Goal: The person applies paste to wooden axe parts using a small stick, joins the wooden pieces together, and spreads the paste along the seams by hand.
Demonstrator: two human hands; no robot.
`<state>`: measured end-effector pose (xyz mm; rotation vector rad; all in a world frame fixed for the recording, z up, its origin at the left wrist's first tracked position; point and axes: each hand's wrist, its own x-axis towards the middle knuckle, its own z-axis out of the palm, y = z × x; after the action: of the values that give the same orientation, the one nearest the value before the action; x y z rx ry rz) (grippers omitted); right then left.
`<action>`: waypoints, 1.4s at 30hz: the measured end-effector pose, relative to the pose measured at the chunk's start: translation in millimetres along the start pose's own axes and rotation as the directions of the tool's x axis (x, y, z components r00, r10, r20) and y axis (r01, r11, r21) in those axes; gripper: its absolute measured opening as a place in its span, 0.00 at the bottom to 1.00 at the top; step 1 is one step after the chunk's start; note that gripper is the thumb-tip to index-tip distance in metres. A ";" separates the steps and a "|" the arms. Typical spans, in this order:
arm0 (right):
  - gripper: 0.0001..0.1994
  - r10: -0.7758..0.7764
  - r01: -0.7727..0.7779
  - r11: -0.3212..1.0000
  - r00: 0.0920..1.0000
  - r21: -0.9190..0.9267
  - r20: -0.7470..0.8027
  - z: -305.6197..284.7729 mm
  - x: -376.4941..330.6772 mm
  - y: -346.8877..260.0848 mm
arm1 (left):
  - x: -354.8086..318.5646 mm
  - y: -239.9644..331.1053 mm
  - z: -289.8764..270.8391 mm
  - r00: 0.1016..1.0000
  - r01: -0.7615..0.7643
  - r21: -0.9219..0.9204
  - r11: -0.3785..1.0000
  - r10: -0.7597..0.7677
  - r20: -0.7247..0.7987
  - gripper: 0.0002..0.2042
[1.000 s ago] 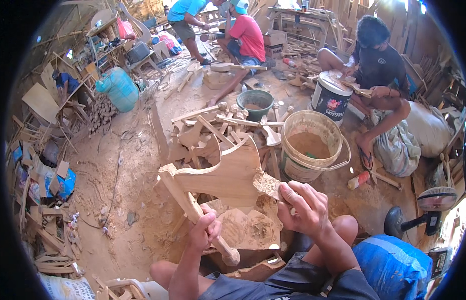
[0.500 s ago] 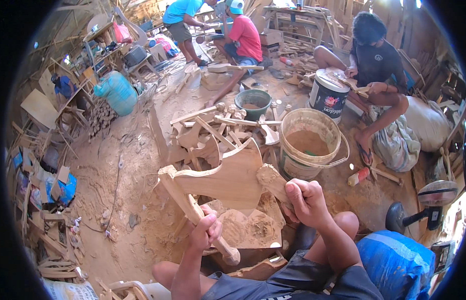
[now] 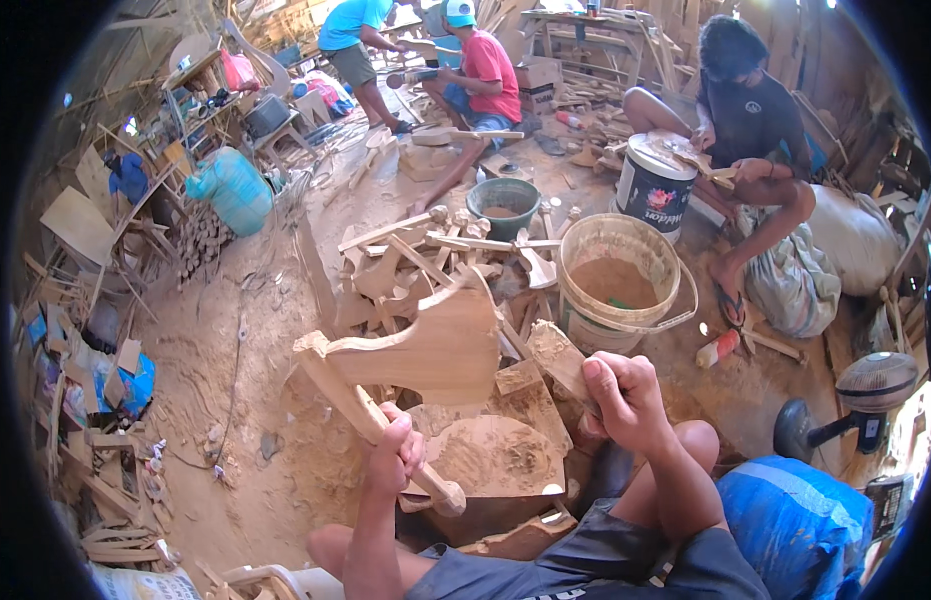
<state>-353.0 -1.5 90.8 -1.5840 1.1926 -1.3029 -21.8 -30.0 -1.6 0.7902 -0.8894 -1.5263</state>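
Note:
My left hand (image 3: 396, 449) is wrapped round the rounded post of a carved wooden piece (image 3: 415, 350), which has a broad curved panel fixed to its side and a knobbed lower end. Tilted, the panel reaches out to the right, in front of me. My right hand (image 3: 627, 400) grips a narrow flat wooden block (image 3: 562, 362), its dusty end pointing up and left. The block and the panel are apart. Below them, near my knees, is a dust-covered wooden work surface (image 3: 540, 470).
Beyond the panel lies a pile of cut wooden parts (image 3: 385, 275). A dusty white bucket (image 3: 675, 285) and a green basin (image 3: 504, 228) stand behind it. At right are a small fan (image 3: 873, 385), a blue sack (image 3: 790, 525) and a seated co-worker (image 3: 755, 125); two more people work farther back.
The carved piece has shifted left and turned a little, with my left hand. Its panel has come away from the block, which my right hand has moved slightly right.

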 end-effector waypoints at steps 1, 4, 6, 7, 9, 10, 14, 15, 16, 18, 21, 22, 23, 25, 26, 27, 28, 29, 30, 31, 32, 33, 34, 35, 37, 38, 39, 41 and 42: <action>0.22 0.003 -0.003 1.000 1.000 0.001 -0.002 1.6 -0.3 1.3 | -0.1 0.3 0.6 1.000 -0.011 0.058 0.998 0.011 -0.007 0.07; 0.21 -0.055 0.054 0.997 0.998 -0.048 -0.021 9.3 1.5 5.7 | -4.4 -0.9 12.3 0.999 0.000 0.181 0.983 0.007 -0.033 0.08; 0.18 -0.190 0.169 0.960 0.979 -0.222 -0.076 14.6 5.0 10.5 | -5.5 -2.9 10.9 1.000 -0.009 0.174 0.985 0.006 0.018 0.08; 0.18 -0.190 0.169 0.960 0.979 -0.224 -0.076 15.6 5.9 13.6 | -5.8 -4.2 11.0 0.998 -0.022 0.165 0.986 0.012 0.065 0.08; 0.16 -0.257 0.204 0.907 0.961 -0.369 -0.100 15.6 5.8 17.3 | -8.8 -1.9 14.5 0.998 0.002 0.117 0.993 -0.009 0.061 0.08; 0.16 -0.257 0.205 0.907 0.961 -0.369 -0.098 15.8 4.8 17.5 | -10.5 -0.8 14.8 0.998 0.026 0.069 0.997 -0.029 0.051 0.08; 0.15 -0.171 0.135 0.909 0.984 -0.395 -0.057 13.2 2.1 18.3 | -12.7 -3.1 8.5 0.999 0.044 0.055 0.998 -0.044 0.013 0.08; 0.15 -0.150 0.124 0.917 0.988 -0.379 -0.041 11.8 4.1 19.6 | -9.1 -2.1 4.2 0.997 0.082 0.081 0.993 -0.081 -0.017 0.08; 0.16 -0.104 0.082 0.921 0.994 -0.381 -0.039 10.7 5.7 21.5 | -5.8 -0.3 -0.9 0.991 0.126 0.103 0.987 -0.121 -0.050 0.09; 0.16 -0.019 -0.007 0.908 0.998 -0.419 -0.058 8.3 10.8 32.2 | 7.6 1.5 -10.3 0.986 0.138 0.185 0.973 -0.118 -0.115 0.09; 0.11 -0.014 -0.042 0.893 0.993 -0.447 -0.121 10.8 16.2 37.9 | 24.1 2.0 -38.6 0.961 0.245 0.404 0.881 -0.165 -0.222 0.09; 0.11 0.005 -0.041 0.896 0.997 -0.442 -0.082 12.9 13.3 43.8 | 26.8 3.5 -47.2 0.937 0.326 0.470 0.820 -0.213 -0.278 0.08; 0.11 -0.039 -0.005 0.893 0.995 -0.451 -0.089 13.3 13.1 54.0 | 30.3 -0.3 -57.4 0.926 0.344 0.451 0.824 -0.217 -0.308 0.08; 0.12 -0.084 0.043 0.889 0.994 -0.455 -0.069 11.9 15.3 66.2 | 34.5 -10.4 -80.6 0.906 0.412 0.523 0.746 -0.276 -0.321 0.09; 0.12 -0.116 0.105 0.850 0.993 -0.517 0.012 10.3 13.8 69.7 | 32.8 -16.7 -97.8 0.899 0.421 0.508 0.751 -0.274 -0.341 0.09; 0.15 -0.145 0.172 0.804 0.985 -0.570 0.094 10.1 12.5 72.6 | 30.0 -21.9 -116.4 0.865 0.500 0.550 0.668 -0.360 -0.350 0.10; 0.15 -0.140 0.177 0.802 0.984 -0.571 0.108 10.2 10.6 77.6 | 29.0 -32.0 -134.2 0.822 0.565 0.591 0.575 -0.447 -0.352 0.10; 0.16 -0.146 0.213 0.788 0.976 -0.577 0.162 12.2 8.2 83.0 | 24.3 -42.0 -149.8 0.818 0.573 0.580 0.579 -0.449 -0.361 0.10; 0.18 -0.151 0.251 0.774 0.965 -0.582 0.215 14.4 6.6 86.8 | 19.2 -52.2 -164.4 0.766 0.640 0.534 0.553 -0.517 -0.382 0.09; 0.18 -0.142 0.252 0.776 0.963 -0.579 0.229 20.5 3.9 89.2 | 11.8 -63.0 -179.1 0.704 0.706 0.482 0.519 -0.586 -0.400 0.09; 0.19 -0.100 0.226 0.788 0.965 -0.572 0.244 29.4 0.8 89.4 | 5.9 -70.4 -190.2 0.696 0.714 0.470 0.518 -0.593 -0.404 0.09; 0.21 -0.057 0.201 0.799 0.964 -0.567 0.261 39.6 -2.2 89.8 | 0.0 -77.5 -201.7 0.684 0.729 0.451 0.515 -0.584 -0.438 0.10; 0.21 -0.024 0.181 0.795 0.963 -0.579 0.268 46.6 -6.5 93.7 | 0.1 -82.6 -197.8 0.670 0.743 0.435 0.510 -0.584 -0.459 0.11; 0.21 -0.005 0.171 0.788 0.962 -0.591 0.272 52.0 -10.3 95.1 | 0.2 -87.1 -195.1 0.661 0.750 0.423 0.508 -0.600 -0.451 0.11; 0.21 0.114 0.181 0.783 0.899 -0.595 0.423 65.6 -16.1 97.1 | 0.4 -90.3 -195.0 0.713 0.696 0.553 0.458 -0.534 -0.455 0.16; 0.20 0.146 0.198 0.774 0.868 -0.601 0.474 74.9 -20.1 98.9 | 0.4 -95.0 -202.1 0.782 0.606 0.690 0.396 -0.452 -0.428 0.20; 0.19 0.144 0.211 0.770 0.862 -0.602 0.486 82.6 -29.7 106.3 | -5.2 -103.0 -202.3 0.773 0.619 0.675 0.402 -0.462 -0.434 0.20; 0.19 0.209 0.150 0.745 0.872 -0.649 0.442 99.0 -49.6 116.7 | -8.5 -118.3 -189.7 0.967 0.246 0.967 0.067 0.052 -0.250 0.21; 0.19 0.194 0.144 0.713 0.900 -0.686 0.390 108.9 -63.8 127.6 | -7.1 -118.6 -191.3 0.950 0.311 0.944 0.111 -0.058 -0.306 0.21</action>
<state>-274.2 22.3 -68.8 -2.2335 1.4883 -0.3819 87.7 -35.7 -198.3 2.0920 -1.7434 -0.7755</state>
